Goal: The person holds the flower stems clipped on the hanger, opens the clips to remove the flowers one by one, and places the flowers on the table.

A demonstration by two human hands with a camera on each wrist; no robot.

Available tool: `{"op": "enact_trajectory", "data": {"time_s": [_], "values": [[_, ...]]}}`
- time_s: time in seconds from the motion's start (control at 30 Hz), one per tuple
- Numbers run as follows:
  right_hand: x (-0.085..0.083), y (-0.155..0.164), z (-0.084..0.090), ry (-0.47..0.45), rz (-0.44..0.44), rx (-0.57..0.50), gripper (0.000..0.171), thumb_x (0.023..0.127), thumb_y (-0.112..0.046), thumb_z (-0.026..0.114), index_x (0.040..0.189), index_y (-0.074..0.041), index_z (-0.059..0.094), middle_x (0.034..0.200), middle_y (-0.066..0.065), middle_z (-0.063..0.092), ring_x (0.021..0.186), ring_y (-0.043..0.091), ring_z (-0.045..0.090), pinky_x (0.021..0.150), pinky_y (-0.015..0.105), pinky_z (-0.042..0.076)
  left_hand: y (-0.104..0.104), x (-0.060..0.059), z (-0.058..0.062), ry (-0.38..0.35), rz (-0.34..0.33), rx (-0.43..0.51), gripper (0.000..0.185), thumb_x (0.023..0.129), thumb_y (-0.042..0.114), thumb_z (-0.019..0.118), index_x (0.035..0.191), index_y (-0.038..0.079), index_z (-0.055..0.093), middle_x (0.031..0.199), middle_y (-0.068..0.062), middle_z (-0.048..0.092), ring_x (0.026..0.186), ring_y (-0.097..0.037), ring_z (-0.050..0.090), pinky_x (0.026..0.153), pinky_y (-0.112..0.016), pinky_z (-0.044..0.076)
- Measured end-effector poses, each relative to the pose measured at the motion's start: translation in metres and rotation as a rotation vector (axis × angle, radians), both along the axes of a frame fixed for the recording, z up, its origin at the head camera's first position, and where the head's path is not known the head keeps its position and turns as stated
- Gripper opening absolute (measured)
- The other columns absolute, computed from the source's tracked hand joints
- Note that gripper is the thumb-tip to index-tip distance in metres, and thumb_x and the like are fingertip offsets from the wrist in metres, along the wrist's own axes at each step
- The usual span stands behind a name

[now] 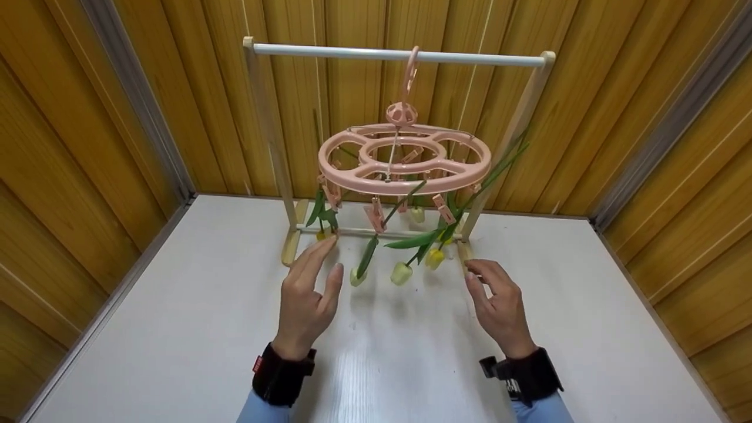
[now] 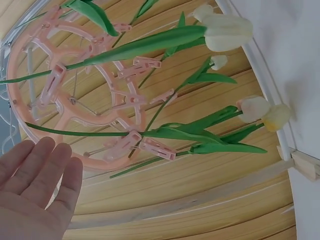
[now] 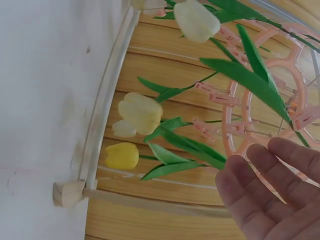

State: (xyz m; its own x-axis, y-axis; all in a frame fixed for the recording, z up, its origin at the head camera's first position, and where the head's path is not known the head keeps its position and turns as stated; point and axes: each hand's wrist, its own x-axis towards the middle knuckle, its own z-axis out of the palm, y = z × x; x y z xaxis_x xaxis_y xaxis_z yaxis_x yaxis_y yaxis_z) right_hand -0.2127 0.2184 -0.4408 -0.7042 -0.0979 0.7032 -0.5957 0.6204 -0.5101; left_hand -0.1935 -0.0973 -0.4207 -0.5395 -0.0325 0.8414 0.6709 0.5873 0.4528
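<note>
Head view: one pink clip hanger (image 1: 404, 160) hung on one wooden rack (image 1: 399, 56) over the white surface (image 1: 176, 329), tulips (image 1: 401, 272) clipped upside down beneath, about six, count uncertain. Left hand (image 1: 305, 302) and right hand (image 1: 499, 308), each grip open and empty, flanking the blooms, apart from them.

Left wrist view: straight fingers (image 2: 42, 167) just below the hanger rim.

Right wrist view: loose fingers (image 3: 260, 185) beside the leaves (image 3: 190, 147), not touching.

Bright, even light from above. Soft, faint shadows under flowers (image 1: 401, 273) on white surface (image 1: 176, 329). Small shine on surface. Head view bends at edges. Wrist views soft; hands (image 2: 35, 195) close up, blurry.
</note>
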Motion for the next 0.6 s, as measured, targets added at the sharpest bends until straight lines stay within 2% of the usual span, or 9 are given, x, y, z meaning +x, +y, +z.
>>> {"op": "enact_trajectory", "data": {"time_s": [0.13,0.33,0.47,0.6], "values": [[-0.002,-0.01,0.006,0.003,0.031,-0.047,0.02,0.1,0.0,0.061,0.116,0.001,0.073,0.111,0.011,0.072,0.1,0.021,0.068,0.086,0.014,0.049,0.007,-0.003,0.005,0.007,-0.033,0.039,0.037,0.093,0.001,0.065,0.13,-0.004,0.065,0.127,-0.017,0.069,0.121,-0.032,0.065,0.101,-0.05,0.052],[-0.003,-0.025,0.014,-0.003,0.074,-0.097,0.022,0.101,0.001,0.059,0.117,-0.001,0.074,0.111,0.009,0.072,0.1,0.015,0.067,0.084,0.016,0.05,0.017,-0.006,0.008,-0.023,-0.087,0.111,0.032,0.096,0.001,0.062,0.128,-0.001,0.066,0.123,-0.014,0.07,0.115,-0.028,0.066,0.095,-0.045,0.055],[-0.004,-0.035,0.02,-0.006,0.133,-0.14,0.023,0.101,0.003,0.057,0.118,0.001,0.073,0.112,0.011,0.072,0.101,0.015,0.066,0.084,0.016,0.05,0.023,-0.009,0.008,-0.065,-0.137,0.161,0.029,0.097,0.001,0.062,0.126,0.0,0.066,0.122,-0.012,0.07,0.112,-0.026,0.066,0.091,-0.043,0.055],[-0.007,-0.045,0.028,-0.035,0.218,-0.192,0.023,0.103,0.004,0.055,0.12,0.004,0.071,0.111,0.015,0.07,0.102,0.016,0.067,0.087,0.018,0.053,0.031,-0.013,0.009,-0.137,-0.204,0.223,0.028,0.099,0.002,0.06,0.127,0.0,0.065,0.123,-0.014,0.069,0.115,-0.026,0.065,0.093,-0.043,0.054]]}}
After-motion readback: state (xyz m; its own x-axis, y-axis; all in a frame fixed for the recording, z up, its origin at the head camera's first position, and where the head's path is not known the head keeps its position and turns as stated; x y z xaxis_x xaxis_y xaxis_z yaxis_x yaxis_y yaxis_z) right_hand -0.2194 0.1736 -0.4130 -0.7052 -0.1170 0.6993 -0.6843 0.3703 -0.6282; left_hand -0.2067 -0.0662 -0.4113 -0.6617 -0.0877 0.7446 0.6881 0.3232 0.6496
